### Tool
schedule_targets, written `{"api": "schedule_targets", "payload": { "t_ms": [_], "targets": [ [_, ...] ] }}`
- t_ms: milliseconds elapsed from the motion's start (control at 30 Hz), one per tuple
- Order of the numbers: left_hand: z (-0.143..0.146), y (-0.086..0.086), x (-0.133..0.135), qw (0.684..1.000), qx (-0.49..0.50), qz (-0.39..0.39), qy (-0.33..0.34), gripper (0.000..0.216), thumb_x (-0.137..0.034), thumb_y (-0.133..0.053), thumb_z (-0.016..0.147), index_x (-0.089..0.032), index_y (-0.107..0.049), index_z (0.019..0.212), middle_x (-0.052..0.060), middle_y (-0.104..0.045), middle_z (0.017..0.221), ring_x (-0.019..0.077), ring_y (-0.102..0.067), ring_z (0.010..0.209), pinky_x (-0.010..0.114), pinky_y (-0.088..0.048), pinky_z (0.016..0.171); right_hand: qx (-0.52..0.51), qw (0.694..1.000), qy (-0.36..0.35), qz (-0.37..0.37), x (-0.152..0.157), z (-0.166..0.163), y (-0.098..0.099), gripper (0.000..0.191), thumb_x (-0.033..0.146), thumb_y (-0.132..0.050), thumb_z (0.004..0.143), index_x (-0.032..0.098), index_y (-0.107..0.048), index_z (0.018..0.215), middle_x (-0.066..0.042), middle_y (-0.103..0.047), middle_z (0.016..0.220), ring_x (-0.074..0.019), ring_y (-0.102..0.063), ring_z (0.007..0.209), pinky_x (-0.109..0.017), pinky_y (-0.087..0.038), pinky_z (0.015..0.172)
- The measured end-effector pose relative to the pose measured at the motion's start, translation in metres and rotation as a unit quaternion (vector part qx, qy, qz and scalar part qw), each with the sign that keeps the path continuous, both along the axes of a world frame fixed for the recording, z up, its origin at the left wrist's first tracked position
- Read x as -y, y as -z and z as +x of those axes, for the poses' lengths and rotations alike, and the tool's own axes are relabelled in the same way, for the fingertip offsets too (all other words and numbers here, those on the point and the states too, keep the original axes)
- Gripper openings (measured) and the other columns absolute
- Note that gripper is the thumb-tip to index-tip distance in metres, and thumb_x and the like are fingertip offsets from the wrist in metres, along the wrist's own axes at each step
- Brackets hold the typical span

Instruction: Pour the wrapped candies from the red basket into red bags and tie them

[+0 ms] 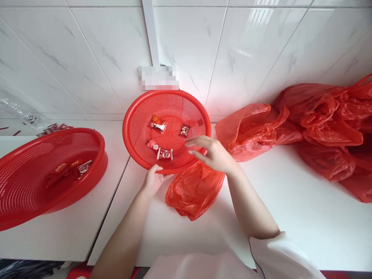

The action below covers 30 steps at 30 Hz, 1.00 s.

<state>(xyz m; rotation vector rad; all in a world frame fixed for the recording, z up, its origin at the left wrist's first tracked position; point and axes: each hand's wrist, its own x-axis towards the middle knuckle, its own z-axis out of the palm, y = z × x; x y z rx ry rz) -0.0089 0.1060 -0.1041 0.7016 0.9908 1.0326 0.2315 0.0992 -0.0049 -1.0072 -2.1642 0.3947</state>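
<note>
A round red plastic mesh basket (126,131) is tilted toward me at the middle of the table, near the wall. My left hand (152,179) grips its near rim, thumb on top and the other fingers underneath. Over the basket's right side reaches my right hand (214,155), fingers stretched out and thumb apart, with nothing seen in it. Inside the basket lie an orange-red wrapped snack (158,124), a dark red wrapped candy (184,130), a pink wrapped candy (152,145) and a red-and-white wrapped candy (165,154). A crumpled red plastic bag (194,193) rests just below the basket.
Another red mesh basket (103,149) with a few wrapped snacks stands at the left. Several red plastic bags (328,116) are heaped along the right. Behind rises a white tiled wall (188,42). A seam (113,197) runs between two white tabletops.
</note>
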Motion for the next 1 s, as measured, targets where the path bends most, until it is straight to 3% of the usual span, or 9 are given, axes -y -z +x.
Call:
{"api": "schedule_targets", "payload": {
  "t_ms": [133,300,500,567,700,767,867,933,1000],
  "targets": [
    [0.003,0.009,0.002,0.999,-0.007,0.017,0.040,0.029,-0.022,-0.046,0.073,-0.011,-0.062,0.094,0.012,-0.069,0.109,0.0271,-0.063,0.107,0.047,-0.051,0.094,0.066,0.998,0.019,-0.010,-0.010,0.006,0.017,0.027,0.029,-0.047,0.094,0.021,-0.062,0.114,-0.009,-0.063,0.118,-0.0220,-0.058,0.111,-0.038,-0.047,0.096],
    [0.003,0.017,0.001,0.996,0.012,0.010,0.093,0.033,-0.024,-0.046,0.073,-0.010,-0.067,0.093,0.012,-0.072,0.102,0.0295,-0.064,0.105,0.049,-0.049,0.094,0.159,0.981,0.104,-0.042,-0.024,0.006,0.035,0.031,0.029,-0.047,0.093,0.020,-0.059,0.120,-0.012,-0.058,0.128,-0.0230,-0.056,0.116,-0.039,-0.044,0.098],
    [0.004,0.029,0.002,0.992,-0.010,0.046,0.117,0.040,-0.025,-0.044,0.076,-0.011,-0.066,0.105,0.012,-0.070,0.110,0.0314,-0.062,0.109,0.049,-0.052,0.089,0.258,0.949,0.176,-0.049,-0.040,-0.016,0.076,0.072,0.047,-0.048,0.091,0.007,-0.027,0.147,-0.021,-0.020,0.154,-0.0340,-0.018,0.143,-0.056,-0.019,0.113],
    [0.004,0.030,0.002,0.992,-0.012,0.054,0.110,0.043,-0.026,-0.043,0.076,-0.012,-0.065,0.110,0.012,-0.070,0.110,0.0313,-0.062,0.108,0.050,-0.052,0.087,0.272,0.942,0.186,-0.069,-0.041,-0.020,0.084,0.079,0.052,-0.047,0.090,0.005,-0.023,0.148,-0.024,-0.024,0.153,-0.0358,-0.022,0.142,-0.057,-0.016,0.113],
    [0.004,0.029,0.002,0.994,0.015,0.048,0.095,0.044,-0.025,-0.041,0.077,-0.012,-0.063,0.113,0.012,-0.070,0.108,0.0309,-0.063,0.106,0.051,-0.052,0.087,0.264,0.951,0.112,-0.116,-0.038,-0.021,0.077,0.084,0.053,-0.045,0.091,0.005,-0.011,0.151,-0.022,-0.062,0.118,-0.0296,-0.055,0.115,-0.046,-0.032,0.105],
    [0.003,0.029,0.001,0.993,0.038,0.034,0.103,0.043,-0.025,-0.041,0.078,-0.011,-0.064,0.112,0.013,-0.070,0.106,0.0313,-0.063,0.106,0.051,-0.052,0.087,0.254,0.953,0.074,-0.146,-0.035,-0.018,0.069,0.089,0.055,-0.049,0.087,0.006,-0.010,0.151,-0.019,-0.066,0.109,-0.0287,-0.061,0.105,-0.042,-0.040,0.097],
    [0.001,0.030,-0.001,0.993,0.054,0.026,0.099,0.041,-0.024,-0.043,0.078,-0.011,-0.065,0.110,0.012,-0.071,0.104,0.0315,-0.063,0.106,0.050,-0.052,0.086,0.238,0.954,0.010,-0.183,-0.030,-0.010,0.060,0.094,0.055,-0.066,0.075,0.015,-0.025,0.149,-0.018,-0.061,0.121,-0.0308,-0.058,0.108,-0.041,-0.044,0.092],
    [0.001,0.031,-0.002,0.994,0.066,0.031,0.078,0.040,-0.023,-0.046,0.076,-0.011,-0.065,0.109,0.011,-0.070,0.105,0.0316,-0.063,0.106,0.049,-0.052,0.087,0.205,0.956,-0.044,-0.206,-0.028,-0.004,0.056,0.076,0.039,-0.069,0.075,0.023,-0.039,0.143,-0.012,-0.061,0.124,-0.0273,-0.060,0.108,-0.037,-0.046,0.090],
    [0.001,0.030,-0.002,0.994,0.080,0.036,0.060,0.039,-0.022,-0.051,0.074,-0.011,-0.066,0.108,0.012,-0.070,0.106,0.0322,-0.062,0.107,0.048,-0.052,0.088,0.137,0.959,-0.078,-0.234,-0.027,0.001,0.053,0.057,0.021,-0.060,0.081,0.027,-0.049,0.136,-0.006,-0.066,0.116,-0.0200,-0.064,0.101,-0.030,-0.048,0.086]
  ]
}}
